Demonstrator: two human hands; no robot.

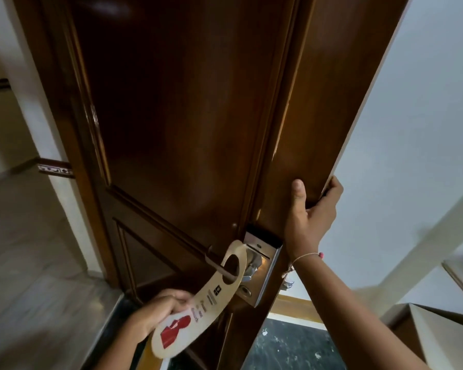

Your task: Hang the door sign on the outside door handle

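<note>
The left hand [161, 307] is gripping the lower end of the door sign [198, 303], whose hole is sitting around the door handle [216, 263], while further up the right hand [312, 212] is clasping the edge of the wooden door [185, 116].

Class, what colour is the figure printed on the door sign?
Red, on the cream door sign; the head view shows it.

A dark wooden door [187, 116] carries a metal handle [215, 265] below the right hand [309, 217], a cardboard sign [198, 303] looped over it.
</note>
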